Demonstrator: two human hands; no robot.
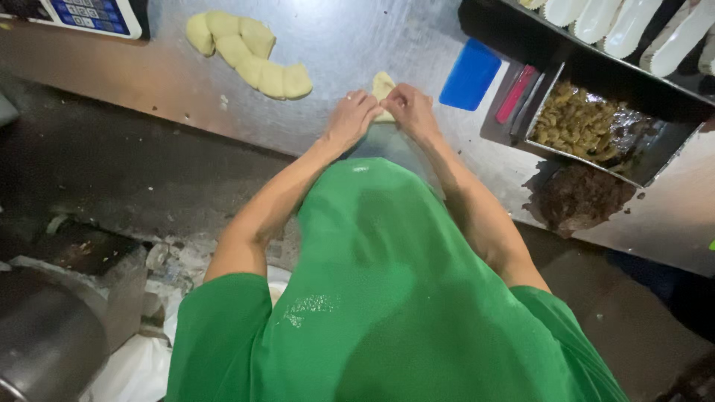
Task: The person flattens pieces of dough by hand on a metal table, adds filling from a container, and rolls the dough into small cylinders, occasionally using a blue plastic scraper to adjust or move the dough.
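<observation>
Steel surface spans my view. Metal tray of brown filling at right; row of dough pieces far left; blue scraper near right. My left hand and right hand, each grip curled closed, pinch one small dough piece between them.

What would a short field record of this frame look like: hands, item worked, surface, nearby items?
left hand: pressing on the dough piece, fingers curled
right hand: on the same piece, touching the left hand
dough piece: pale yellow, on the metal table
dough row: overlapping pieces, upper left
blue scraper: flat, right of the hands
filling tray: brownish chopped filling, far right
</observation>
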